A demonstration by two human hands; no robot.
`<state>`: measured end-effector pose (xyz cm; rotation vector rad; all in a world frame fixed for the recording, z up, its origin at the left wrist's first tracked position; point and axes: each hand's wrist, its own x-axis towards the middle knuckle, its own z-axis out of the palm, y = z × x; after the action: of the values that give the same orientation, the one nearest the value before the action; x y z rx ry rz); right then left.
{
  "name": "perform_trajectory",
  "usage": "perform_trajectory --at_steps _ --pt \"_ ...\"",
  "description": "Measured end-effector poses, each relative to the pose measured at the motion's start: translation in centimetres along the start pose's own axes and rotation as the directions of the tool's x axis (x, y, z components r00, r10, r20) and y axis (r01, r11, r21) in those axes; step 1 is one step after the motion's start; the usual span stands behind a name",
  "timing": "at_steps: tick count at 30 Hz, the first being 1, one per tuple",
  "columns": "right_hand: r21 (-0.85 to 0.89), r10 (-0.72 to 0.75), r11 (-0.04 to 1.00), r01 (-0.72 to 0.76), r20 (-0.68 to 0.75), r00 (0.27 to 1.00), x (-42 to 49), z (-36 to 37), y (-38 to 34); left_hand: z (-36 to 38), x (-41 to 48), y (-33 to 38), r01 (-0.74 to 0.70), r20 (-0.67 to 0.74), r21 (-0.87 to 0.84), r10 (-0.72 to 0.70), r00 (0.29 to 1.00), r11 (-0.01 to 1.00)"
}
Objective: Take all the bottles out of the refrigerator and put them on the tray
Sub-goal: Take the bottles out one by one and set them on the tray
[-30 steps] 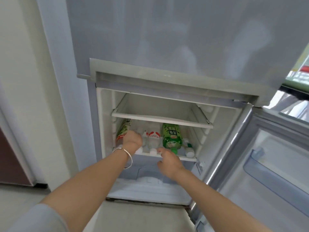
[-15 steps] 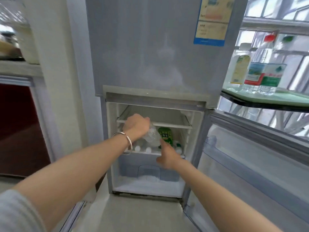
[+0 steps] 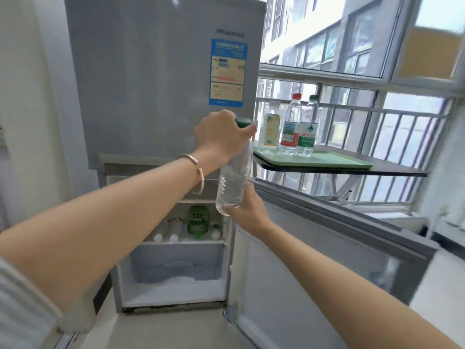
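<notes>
A clear water bottle (image 3: 232, 181) with a green cap is held upright in front of the grey refrigerator (image 3: 156, 91). My left hand (image 3: 220, 136) grips its neck and top. Under its base sits my right hand (image 3: 247, 210), fingers cupped against the bottom. In the open lower compartment a green bottle (image 3: 198, 220) and several smaller white-capped bottles (image 3: 171, 231) lie on the shelf. A pale green tray (image 3: 334, 161) rests on a dark shelf to the right, with three bottles (image 3: 293, 127) standing at its left end.
The lower refrigerator door (image 3: 314, 250) stands open to the right, below the dark shelf (image 3: 392, 171). Frost covers the compartment floor (image 3: 176, 288). A window with metal railing (image 3: 372, 117) runs behind the tray. A white wall (image 3: 32, 96) is on the left.
My left hand has lifted the clear bottle out of the lower compartment and up toward the tray side. My right hand has come up to its base. The view has tilted upward.
</notes>
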<state>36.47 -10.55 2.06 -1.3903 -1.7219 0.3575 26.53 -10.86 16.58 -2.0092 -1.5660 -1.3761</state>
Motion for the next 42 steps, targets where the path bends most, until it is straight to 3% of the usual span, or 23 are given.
perform_trajectory --at_steps 4,6,9,12,15,22,28,32,34,37,42 --pt "-0.035 -0.04 0.999 0.034 -0.165 0.986 3.0 -5.4 -0.1 1.7 2.8 3.2 0.026 0.082 -0.391 0.007 0.997 0.92" --pt "-0.062 -0.05 0.997 0.035 -0.244 0.969 5.1 -7.8 0.2 3.5 3.3 4.0 0.033 0.108 -0.501 0.024 0.994 0.865" --pt "-0.131 -0.033 0.991 -0.008 -0.305 0.952 8.6 -10.6 0.9 7.4 4.3 4.5 0.018 0.171 -0.501 0.078 0.982 0.865" --pt "-0.136 0.032 0.987 -0.083 -0.339 0.94 12.6 -12.4 2.1 11.1 5.6 4.9 0.127 0.343 -0.546 0.083 0.936 0.828" --pt "-0.13 0.078 0.983 -0.128 -0.332 0.94 16.4 -13.0 4.1 15.0 6.9 5.4 0.191 0.424 -0.582 0.094 0.901 0.79" --pt "-0.335 0.094 0.933 -0.134 -0.133 0.987 23.6 -11.0 9.7 22.0 9.4 4.0 0.32 0.517 -0.553 0.016 0.856 0.769" --pt "-0.439 0.043 0.894 -0.087 -0.111 0.993 25.6 -10.1 10.2 25.0 9.9 3.1 0.39 0.617 -0.488 -0.007 0.787 0.781" --pt "-0.348 0.096 0.927 -0.137 -0.131 0.987 25.1 -10.3 10.2 25.0 9.7 3.2 0.371 0.563 -0.523 -0.015 0.826 0.767" --pt "-0.228 0.137 0.952 -0.202 -0.272 0.952 24.0 -10.6 9.2 23.9 9.1 3.3 0.289 0.469 -0.571 0.016 0.883 0.769" --pt "-0.164 -0.014 0.984 -0.075 -0.485 0.874 21.8 -10.8 6.9 20.6 8.3 3.2 0.139 0.316 -0.584 0.066 0.947 0.8" --pt "-0.147 -0.135 0.986 0.079 -0.422 0.896 16.8 -8.3 1.7 15.2 6.2 0.6 0.112 0.233 -0.51 0.012 0.972 0.853"
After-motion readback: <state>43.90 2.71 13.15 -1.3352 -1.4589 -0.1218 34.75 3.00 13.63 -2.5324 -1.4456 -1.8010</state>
